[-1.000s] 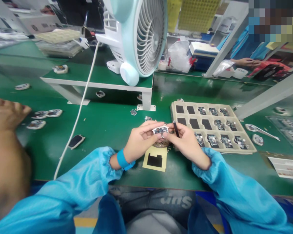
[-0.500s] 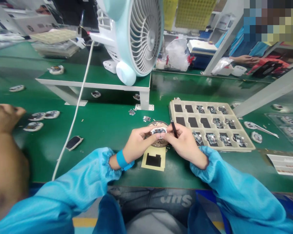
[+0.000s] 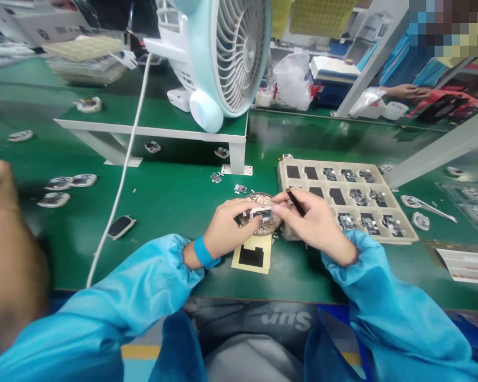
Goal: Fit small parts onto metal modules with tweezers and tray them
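My left hand (image 3: 228,225) pinches a small white device housing (image 3: 262,213) with circuit parts showing inside. Wrapped in my right hand (image 3: 321,223) is a slim black pen-like tool (image 3: 295,201); its kind I cannot make out. The right thumb and forefinger reach the housing's right side, and whether they grip it is unclear. Beneath both hands lies a round dish (image 3: 270,230) filled with small bits. A yellow sheet (image 3: 267,261) bearing a black cut-out pad (image 3: 250,257) lies just in front of the dish.
A beige compartment tray (image 3: 410,236) with boards and black pads stands to the right. Behind it all, a fan (image 3: 239,58) sits on a raised shelf (image 3: 143,127). A white cable (image 3: 121,180) crosses at left, near another person's arm (image 3: 11,244). Loose housings (image 3: 53,199) lie around.
My right hand has shifted right and opened slightly away from the housing, the black tool tilting more. The housing stays in my left hand. The other person's hand moved left.
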Motion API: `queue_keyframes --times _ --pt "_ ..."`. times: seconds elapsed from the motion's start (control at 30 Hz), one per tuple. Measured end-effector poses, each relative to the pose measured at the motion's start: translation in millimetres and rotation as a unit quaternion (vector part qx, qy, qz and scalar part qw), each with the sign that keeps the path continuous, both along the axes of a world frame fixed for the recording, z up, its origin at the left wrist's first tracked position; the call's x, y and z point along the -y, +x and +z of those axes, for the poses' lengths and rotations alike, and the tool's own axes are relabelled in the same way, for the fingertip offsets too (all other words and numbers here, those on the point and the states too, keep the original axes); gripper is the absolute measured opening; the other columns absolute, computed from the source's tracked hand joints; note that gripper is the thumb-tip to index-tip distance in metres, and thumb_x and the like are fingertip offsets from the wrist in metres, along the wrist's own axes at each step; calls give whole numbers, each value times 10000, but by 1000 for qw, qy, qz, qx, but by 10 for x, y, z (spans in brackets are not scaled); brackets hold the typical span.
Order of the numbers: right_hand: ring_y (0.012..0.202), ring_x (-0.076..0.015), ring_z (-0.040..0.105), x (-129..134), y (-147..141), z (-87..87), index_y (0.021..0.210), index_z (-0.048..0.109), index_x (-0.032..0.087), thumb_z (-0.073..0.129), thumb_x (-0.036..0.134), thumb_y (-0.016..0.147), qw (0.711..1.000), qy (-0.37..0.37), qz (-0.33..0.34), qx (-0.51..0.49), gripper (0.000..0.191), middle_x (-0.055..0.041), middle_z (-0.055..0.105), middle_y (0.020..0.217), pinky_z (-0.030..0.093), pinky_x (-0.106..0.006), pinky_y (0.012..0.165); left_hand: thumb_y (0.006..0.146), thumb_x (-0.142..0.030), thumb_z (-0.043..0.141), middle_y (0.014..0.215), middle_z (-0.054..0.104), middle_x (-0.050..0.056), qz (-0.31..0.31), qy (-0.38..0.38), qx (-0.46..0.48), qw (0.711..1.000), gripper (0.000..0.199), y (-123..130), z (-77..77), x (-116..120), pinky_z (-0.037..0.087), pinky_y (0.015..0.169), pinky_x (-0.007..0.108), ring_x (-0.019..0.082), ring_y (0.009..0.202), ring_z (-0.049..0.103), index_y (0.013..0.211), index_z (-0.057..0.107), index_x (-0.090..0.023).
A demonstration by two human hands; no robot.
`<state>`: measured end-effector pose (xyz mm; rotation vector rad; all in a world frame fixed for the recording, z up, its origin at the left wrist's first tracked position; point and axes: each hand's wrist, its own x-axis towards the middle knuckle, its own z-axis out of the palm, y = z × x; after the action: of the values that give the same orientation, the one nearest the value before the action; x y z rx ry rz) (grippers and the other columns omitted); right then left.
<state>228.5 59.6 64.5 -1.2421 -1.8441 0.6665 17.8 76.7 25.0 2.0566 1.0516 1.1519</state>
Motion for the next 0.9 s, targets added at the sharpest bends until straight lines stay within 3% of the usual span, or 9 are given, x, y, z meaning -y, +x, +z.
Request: queue_keyframes --times 0.13,0.27,0.47,0.67,0.8,0.9 --pt "771 -157 614 2 -20 -77 916 729 202 723 258 919 996 77 54 11 57 -20 638 828 503 -298 709 857 -177 689 1007 785 26 0 18 -50 999 198 -6 -24 7 516 882 356 206 938 708 1031 770 -227" --pt "798 -157 624 -11 -19 -191 951 721 217 718 225 923 989 121 77 34 29 -26 641 876 511 -298 714 858 -182 683 1025 784 32 -9 23 -53 998 207 -15 -24 -3 510 877 352 206 948 705 1045 764 -220" --pt "823 -161 630 -1 -6 -249 1047 728 235 686 234 949 987 125 68 80 107 -36 641 930 522 -301 726 866 -185 664 999 785 33 -12 23 -71 997 198 -33 -34 -27 502 853 362 215 938 703 1031 768 -223" --pt "850 -165 637 -8 5 -224 998 730 233 648 221 970 988 87 90 90 88 -36 641 946 534 -307 748 853 -177 672 973 783 37 -16 48 -99 994 215 -38 -17 -39 494 834 371 222 912 697 1035 776 -225" --pt "903 -176 649 -55 53 -226 1016 703 215 639 239 979 989 82 78 92 77 -39 653 987 543 -331 807 855 -191 661 983 781 35 22 48 -93 994 248 -236 -26 -304 514 839 357 223 905 688 1067 783 -234" --pt "925 -203 663 -96 87 -272 1076 715 220 577 278 1015 981 64 58 175 162 -56 673 1031 549 -369 815 851 -225 648 1046 784 48 137 0 -74 988 291 -542 -133 -730 533 812 345 229 875 697 1108 784 -213"
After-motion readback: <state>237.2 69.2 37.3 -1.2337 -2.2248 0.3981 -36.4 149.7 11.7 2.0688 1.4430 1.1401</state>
